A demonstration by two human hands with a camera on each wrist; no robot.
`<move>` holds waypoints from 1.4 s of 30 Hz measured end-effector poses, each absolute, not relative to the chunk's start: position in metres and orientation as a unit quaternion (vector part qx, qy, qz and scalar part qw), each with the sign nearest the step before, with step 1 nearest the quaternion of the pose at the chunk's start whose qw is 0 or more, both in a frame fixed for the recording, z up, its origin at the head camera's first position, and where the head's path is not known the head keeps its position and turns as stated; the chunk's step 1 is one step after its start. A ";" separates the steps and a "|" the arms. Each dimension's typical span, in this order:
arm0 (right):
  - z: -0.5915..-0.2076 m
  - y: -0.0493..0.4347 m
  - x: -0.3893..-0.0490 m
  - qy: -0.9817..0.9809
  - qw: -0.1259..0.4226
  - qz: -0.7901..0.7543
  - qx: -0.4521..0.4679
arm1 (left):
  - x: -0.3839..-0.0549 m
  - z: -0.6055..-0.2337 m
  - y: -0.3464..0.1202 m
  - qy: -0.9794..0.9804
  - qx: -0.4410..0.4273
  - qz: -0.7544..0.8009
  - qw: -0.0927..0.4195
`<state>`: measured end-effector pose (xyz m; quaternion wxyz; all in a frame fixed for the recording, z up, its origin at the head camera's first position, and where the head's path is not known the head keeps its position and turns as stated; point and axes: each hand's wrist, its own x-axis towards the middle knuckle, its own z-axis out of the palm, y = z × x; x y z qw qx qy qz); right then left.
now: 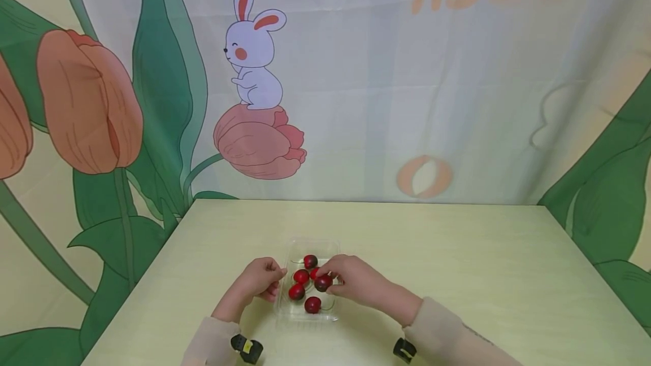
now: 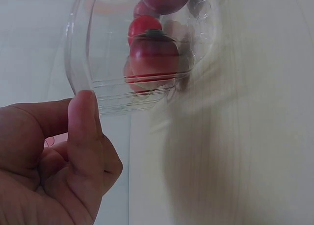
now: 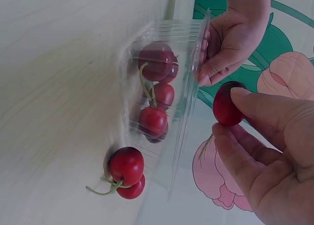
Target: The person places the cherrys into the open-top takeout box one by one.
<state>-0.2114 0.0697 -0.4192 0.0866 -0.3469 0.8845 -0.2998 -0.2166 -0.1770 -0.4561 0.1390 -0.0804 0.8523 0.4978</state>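
A clear plastic box (image 1: 307, 317) holds several dark red cherries (image 1: 296, 291), some with green stems. My left hand (image 1: 261, 279) is at its left rim; in the left wrist view, the hand (image 2: 64, 146) has its fingertips pinching the rim's corner. With thumb and fingers, my right hand (image 1: 358, 280) pinches one cherry (image 3: 229, 103), a thin stem hanging beneath it. In the head view, that cherry overlaps the right part of the box. The right wrist view also shows two cherries (image 3: 126, 165) close together by the box's lower end, one partly hidden.
The box stands on a pale wood-grain table (image 1: 458, 253). Behind the table's back edge hangs a printed cloth (image 1: 346, 72) with tulips and a rabbit. Each wrist has a small black camera mount, the right mount (image 1: 404, 350) near the sleeve.
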 end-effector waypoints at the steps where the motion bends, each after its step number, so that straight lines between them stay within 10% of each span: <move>1: -0.420 0.068 -0.212 0.887 0.086 -0.292 -0.349 | -0.217 -0.456 -0.177 0.852 -0.081 0.498 0.139; 42: -0.454 0.030 -0.219 0.895 0.105 -0.237 -0.363 | -0.218 -0.457 -0.177 0.857 -0.076 0.491 0.137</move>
